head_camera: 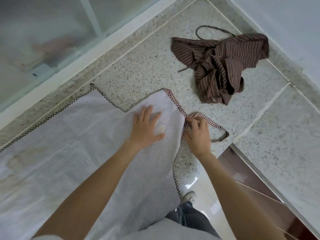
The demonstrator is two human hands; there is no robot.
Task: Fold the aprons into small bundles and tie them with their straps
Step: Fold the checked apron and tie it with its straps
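1. Right now the left hand (147, 127) is pressing, fingers spread, on the checked apron (83, 153) lying flat on the counter (142, 66).
2. At its 3 o'clock, the right hand (197, 134) is pinching the neck strap (214, 126).
3. Tugging risks dragging the bib askew; the striped apron (223, 66) is waiting crumpled at 1 o'clock.

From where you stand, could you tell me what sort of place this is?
Probably a kitchen or a shop's service area: a speckled stone counter meets a glass case, with glossy floor tiles below. A checked apron lies spread on it, a striped apron crumpled beyond.
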